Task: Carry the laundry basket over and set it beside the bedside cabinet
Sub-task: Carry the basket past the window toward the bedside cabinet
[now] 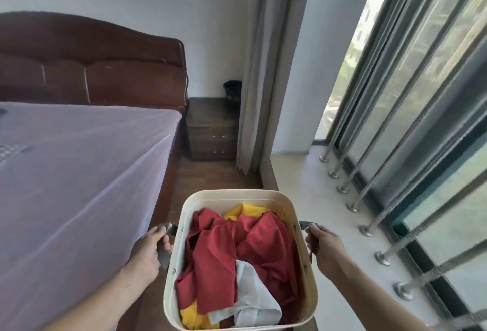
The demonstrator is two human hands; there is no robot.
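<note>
The head view looks down a narrow strip of brown wooden floor (208, 183) that runs between a bed and a window wall. On the left lies the bed with a smooth pale lilac sheet (79, 172), drawn taut over the mattress, and behind it rises a dark red-brown padded headboard (92, 67) with a curved top and stitched panels. At the far end of the strip, against the plain white wall, stands the dark brown wooden bedside cabinet (212, 130), box-shaped with small pale knobs on its drawer fronts, and a black bin (233, 88) shows just behind its top. A long grey curtain (259, 67) hangs in folds beside the cabinet. On the right a pale stone window ledge (303, 186) carries a row of slanted metal bars (390, 146) on round feet, in front of dark-framed glass. In the near foreground, over the floor and well apart from the cabinet, is the cream, round-cornered laundry basket (238, 195) with smooth walls and dark side handles. It holds crumpled red cloth, some yellow cloth and a folded white piece. The left hand (149, 249) has its fingers curled around the left handle, and the right hand (325, 246) is wrapped around the right handle, the basket hanging level between them.
</note>
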